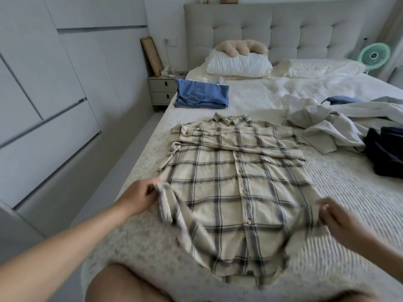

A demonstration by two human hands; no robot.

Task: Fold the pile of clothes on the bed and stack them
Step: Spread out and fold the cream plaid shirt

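A cream plaid button shirt [237,182] lies front up on the bed [349,192], buttoned, with both sleeves folded across its chest. My left hand [141,198] pinches the shirt's lower left edge and lifts it slightly. My right hand [340,216] pinches the lower right edge the same way. A folded blue garment [201,94] sits on a small stack at the far left of the bed. An unfolded heap of pale grey clothes [331,127] and a dark navy garment [386,155] lie to the right.
White pillows [237,63] and a beige plush cushion [239,47] rest against the tufted headboard. A grey nightstand [161,88] stands left of the bed beside white wardrobe doors [43,94]. A green fan [374,55] stands at the far right. My knee [122,284] shows at the bottom.
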